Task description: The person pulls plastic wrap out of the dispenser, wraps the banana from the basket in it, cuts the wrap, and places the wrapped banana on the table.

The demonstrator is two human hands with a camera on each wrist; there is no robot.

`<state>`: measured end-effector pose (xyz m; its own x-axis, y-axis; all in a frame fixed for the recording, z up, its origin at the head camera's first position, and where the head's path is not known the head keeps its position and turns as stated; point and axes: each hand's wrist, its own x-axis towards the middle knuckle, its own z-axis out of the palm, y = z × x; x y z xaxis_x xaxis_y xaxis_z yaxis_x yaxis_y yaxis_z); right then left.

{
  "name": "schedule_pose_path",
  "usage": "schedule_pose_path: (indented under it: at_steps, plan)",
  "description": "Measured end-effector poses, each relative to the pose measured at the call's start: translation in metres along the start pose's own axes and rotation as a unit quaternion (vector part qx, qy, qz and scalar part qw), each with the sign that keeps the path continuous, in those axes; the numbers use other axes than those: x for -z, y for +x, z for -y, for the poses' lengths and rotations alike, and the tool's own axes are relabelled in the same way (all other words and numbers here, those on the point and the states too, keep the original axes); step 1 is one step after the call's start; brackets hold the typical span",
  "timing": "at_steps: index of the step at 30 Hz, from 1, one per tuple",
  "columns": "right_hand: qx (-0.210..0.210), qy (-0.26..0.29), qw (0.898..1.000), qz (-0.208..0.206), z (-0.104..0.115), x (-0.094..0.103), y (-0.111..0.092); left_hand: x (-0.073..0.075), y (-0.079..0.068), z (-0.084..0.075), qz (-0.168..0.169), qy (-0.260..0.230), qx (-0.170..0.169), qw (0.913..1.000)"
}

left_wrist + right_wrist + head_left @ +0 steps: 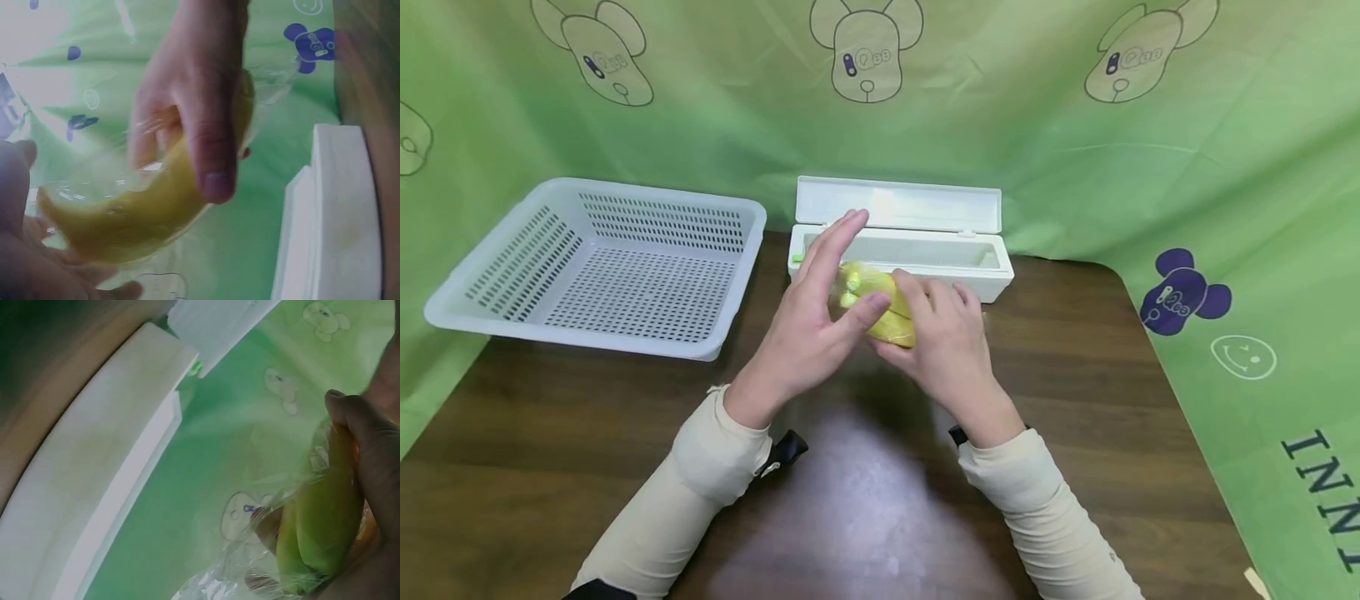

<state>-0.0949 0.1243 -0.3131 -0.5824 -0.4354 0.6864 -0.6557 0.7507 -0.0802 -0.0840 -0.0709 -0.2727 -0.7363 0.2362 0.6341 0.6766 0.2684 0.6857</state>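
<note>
Both hands meet above the middle of the worktop [1075,358], just in front of the open white box [901,254]. Between them is a yellow banana [887,312] covered in clear film [269,550]; it is held off the worktop.

Right hand [947,342]: fingers curled round the banana from the right and from below; the wrist views show its thumb lying across the fruit over the film.

Left hand [816,321]: fingers nearly straight and pointing up and away, palm against the left side of the banana, thumb resting on it. It presses rather than grips.

The box stands at the far edge, with its hinged lid tipped back against the green cloth [1075,150]. A white perforated basket [602,267] sits at the far left, well apart from the hands.
</note>
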Motion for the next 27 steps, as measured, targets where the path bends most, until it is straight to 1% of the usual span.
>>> schedule_pose_path:
  at_steps: [2, 4, 6, 8, 11, 13, 16, 18, 21, 27]
  plan:
    - [0.009, -0.012, 1.000, 0.009, 0.004, 0.000, 0.000, -0.001, 0.000, 0.000, 0.000, 0.006, 0.055, 0.9985]
    - [0.013, -0.017, 1.000, 0.012, 0.007, 0.000, 0.001, -0.002, -0.001, 0.002, -0.004, 0.006, 0.094, 0.9956]
    - [0.013, -0.023, 1.000, 0.016, 0.009, 0.000, 0.001, -0.002, -0.002, 0.003, -0.011, 0.000, 0.115, 0.9933]
    - [0.012, -0.031, 0.999, 0.014, 0.010, 0.000, 0.001, -0.003, -0.003, 0.005, -0.014, -0.010, 0.122, 0.9924]
    - [0.007, -0.040, 0.999, 0.015, 0.010, 0.004, 0.001, -0.005, -0.002, 0.007, -0.013, -0.021, 0.112, 0.9934]
    - [0.005, -0.045, 0.999, 0.015, 0.010, 0.007, 0.001, -0.006, -0.001, 0.008, -0.012, -0.020, 0.104, 0.9943]
    - [0.004, -0.044, 0.999, 0.013, 0.007, 0.013, 0.002, -0.006, -0.001, 0.010, -0.019, -0.027, 0.091, 0.9953]
    - [0.008, -0.038, 0.999, 0.002, 0.004, 0.016, 0.003, -0.005, 0.000, 0.011, -0.030, -0.040, 0.083, 0.9953]
    - [0.021, -0.020, 0.999, -0.024, 0.000, 0.022, 0.005, -0.002, 0.000, 0.013, -0.048, -0.068, 0.062, 0.9946]
    - [0.048, 0.040, 0.994, -0.084, 0.000, 0.032, 0.010, 0.000, 0.001, 0.014, -0.072, -0.106, 0.024, 0.9914]
